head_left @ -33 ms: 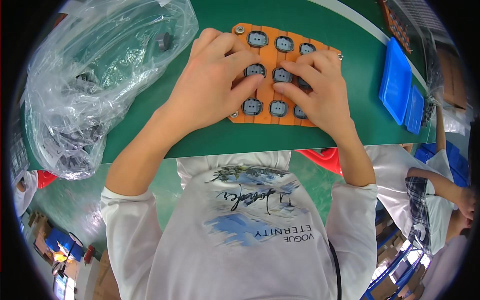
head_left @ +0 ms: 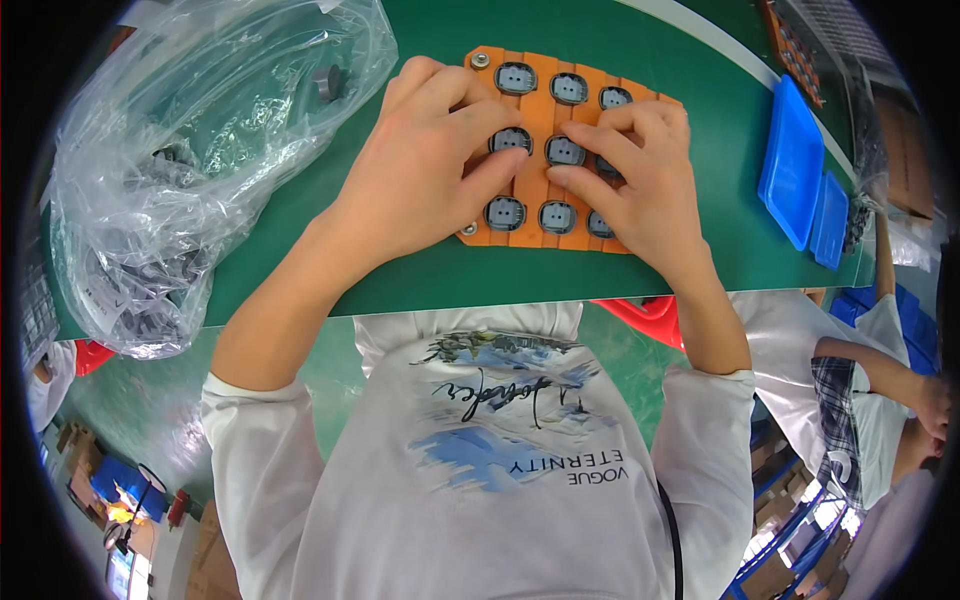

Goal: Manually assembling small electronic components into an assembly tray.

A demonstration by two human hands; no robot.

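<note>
L hand point(head_left: 430, 165) flat, fingers spread on orange jig point(head_left: 535, 95) | R hand point(head_left: 635, 175) flat on jig's right part, fingertips on grey parts point(head_left: 563, 152) | clear bag point(head_left: 190, 150) left of jig | blue trays point(head_left: 795, 165) right of jig

Green table point(head_left: 640, 40): orange fixture point(head_left: 530, 228), plastic bag point(head_left: 200, 150), blue trays point(head_left: 795, 165).

The left hand point(head_left: 435, 165) covers the left part of the orange tray point(head_left: 540, 115), and the right hand point(head_left: 640, 175) covers its right part, so any sockets under the palms are hidden. Left of the left fingers, the grey parts in the clear bag point(head_left: 200, 130) blur behind crinkled plastic. Right of the right fingers, the blue lids point(head_left: 795, 165) hide whatever lies beneath.
</note>
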